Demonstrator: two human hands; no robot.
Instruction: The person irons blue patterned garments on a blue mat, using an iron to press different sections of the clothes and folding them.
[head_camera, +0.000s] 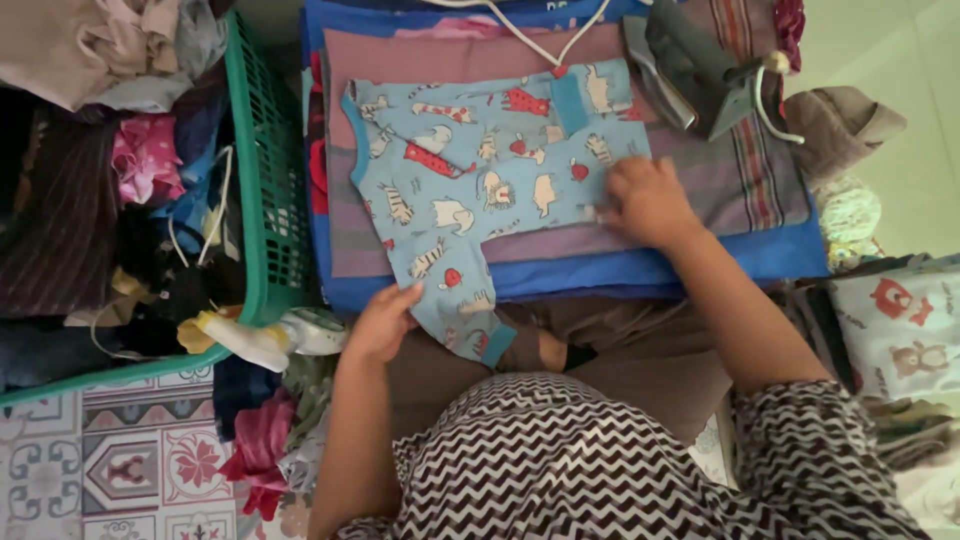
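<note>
Centrally, 2 bare hands rest on 1 small blue animal-print shirt (480, 180) spread flat on a pad of folded cloths (740, 180). Left hand (380, 325): fingers pinching the edge of the near sleeve, which points toward the person. Right hand (648, 203): fingers bent, pressing the shirt's right edge flat, gripping nothing visible. The shirt's long axis runs left to right, neck end at left, so it lies ahead of and between both hands; the right hand is on the body, the left only at the sleeve. Beyond: an iron (690, 65) standing at the pad's far right corner; a green laundry basket (262, 170) just left of the pad.
</note>
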